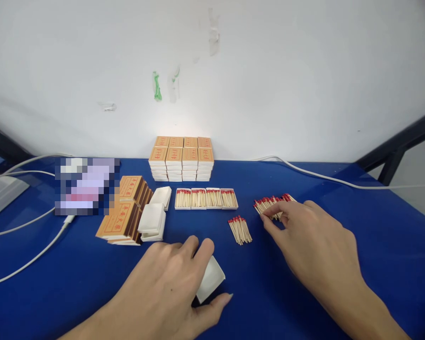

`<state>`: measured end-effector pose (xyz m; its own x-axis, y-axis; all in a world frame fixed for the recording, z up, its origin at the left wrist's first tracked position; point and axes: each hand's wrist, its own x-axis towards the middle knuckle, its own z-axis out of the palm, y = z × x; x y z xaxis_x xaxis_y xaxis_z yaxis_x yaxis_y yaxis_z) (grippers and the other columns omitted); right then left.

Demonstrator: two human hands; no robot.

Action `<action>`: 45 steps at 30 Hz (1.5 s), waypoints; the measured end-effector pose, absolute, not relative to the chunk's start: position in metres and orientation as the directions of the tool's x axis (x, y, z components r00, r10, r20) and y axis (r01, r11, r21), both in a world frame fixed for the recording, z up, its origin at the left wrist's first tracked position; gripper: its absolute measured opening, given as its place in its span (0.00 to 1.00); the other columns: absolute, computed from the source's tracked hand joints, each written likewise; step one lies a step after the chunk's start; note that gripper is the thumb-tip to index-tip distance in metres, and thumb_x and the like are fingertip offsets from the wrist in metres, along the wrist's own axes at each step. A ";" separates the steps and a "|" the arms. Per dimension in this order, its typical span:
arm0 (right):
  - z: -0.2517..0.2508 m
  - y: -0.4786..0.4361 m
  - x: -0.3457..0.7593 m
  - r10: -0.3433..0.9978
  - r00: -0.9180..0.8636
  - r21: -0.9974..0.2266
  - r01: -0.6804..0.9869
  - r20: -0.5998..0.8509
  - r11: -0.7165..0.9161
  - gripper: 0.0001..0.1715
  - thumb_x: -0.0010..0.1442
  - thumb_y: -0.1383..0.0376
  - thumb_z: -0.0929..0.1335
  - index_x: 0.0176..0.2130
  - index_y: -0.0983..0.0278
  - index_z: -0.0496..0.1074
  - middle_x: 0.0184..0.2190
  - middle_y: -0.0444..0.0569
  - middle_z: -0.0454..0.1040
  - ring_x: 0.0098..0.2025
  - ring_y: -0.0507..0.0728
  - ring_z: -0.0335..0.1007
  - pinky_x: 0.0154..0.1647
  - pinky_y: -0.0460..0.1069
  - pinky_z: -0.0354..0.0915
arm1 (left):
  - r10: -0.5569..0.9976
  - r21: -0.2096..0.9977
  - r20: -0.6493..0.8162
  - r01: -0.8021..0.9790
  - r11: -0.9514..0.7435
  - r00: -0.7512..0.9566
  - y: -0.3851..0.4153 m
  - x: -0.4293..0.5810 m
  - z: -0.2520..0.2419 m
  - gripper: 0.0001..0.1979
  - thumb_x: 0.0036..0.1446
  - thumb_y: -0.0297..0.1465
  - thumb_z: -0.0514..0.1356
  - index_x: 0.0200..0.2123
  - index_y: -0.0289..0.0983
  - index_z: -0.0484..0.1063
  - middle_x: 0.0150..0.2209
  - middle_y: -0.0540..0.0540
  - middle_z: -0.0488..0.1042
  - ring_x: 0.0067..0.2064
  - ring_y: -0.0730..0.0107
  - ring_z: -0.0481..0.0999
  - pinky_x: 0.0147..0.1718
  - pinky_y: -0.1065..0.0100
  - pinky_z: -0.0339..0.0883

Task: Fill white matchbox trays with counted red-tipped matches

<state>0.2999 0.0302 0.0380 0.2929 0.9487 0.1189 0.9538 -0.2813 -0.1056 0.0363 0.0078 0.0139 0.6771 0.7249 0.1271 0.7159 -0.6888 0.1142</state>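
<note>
My left hand (pixel 170 283) is curled around a white matchbox tray (pixel 211 278), which is tilted low over the blue table; the hand covers part of the tray. At the loose pile of red-tipped matches (pixel 269 203), my right hand (pixel 311 236) has thumb and index finger pinched together on some matches, and its other fingers are hidden. A smaller bundle of matches (pixel 240 230) lies between the hands. Behind it, several matchbox trays (pixel 206 199) filled with matches stand side by side in a row.
Orange matchbox sleeves (pixel 122 217) are stacked on the left beside empty white trays (pixel 152 219). Closed matchboxes (pixel 181 158) form a block against the wall. A blurred-out device (pixel 88 186) with white cables (pixel 53 243) lies at the left; another cable (pixel 322 178) runs along the back right.
</note>
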 end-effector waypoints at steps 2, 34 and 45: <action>0.038 0.030 0.300 0.947 0.300 -0.114 0.951 0.116 -0.287 0.12 0.71 0.59 0.72 0.45 0.50 0.89 0.34 0.52 0.79 0.39 0.69 0.78 0.31 0.54 0.55 | 0.723 0.121 0.131 0.713 -0.691 0.678 0.008 0.036 0.015 0.17 0.68 0.44 0.67 0.49 0.44 0.66 0.35 0.52 0.72 0.28 0.52 0.77 0.25 0.56 0.56; 0.047 0.030 0.307 0.988 0.128 -0.585 0.796 -0.091 -0.157 0.19 0.62 0.46 0.71 0.29 0.56 0.78 0.19 0.39 0.56 0.24 0.55 0.54 0.28 0.52 0.52 | 0.721 0.125 0.073 0.711 -0.692 0.689 0.008 0.038 0.026 0.13 0.68 0.42 0.67 0.44 0.43 0.67 0.34 0.51 0.72 0.28 0.53 0.78 0.24 0.56 0.56; 0.044 0.027 0.304 0.982 0.082 -0.600 0.783 -0.167 -0.167 0.18 0.65 0.48 0.71 0.31 0.56 0.78 0.22 0.39 0.60 0.26 0.54 0.57 0.30 0.52 0.52 | 0.721 0.120 0.107 0.711 -0.692 0.684 0.008 0.038 0.019 0.14 0.68 0.43 0.67 0.46 0.44 0.66 0.35 0.52 0.71 0.28 0.52 0.77 0.24 0.55 0.57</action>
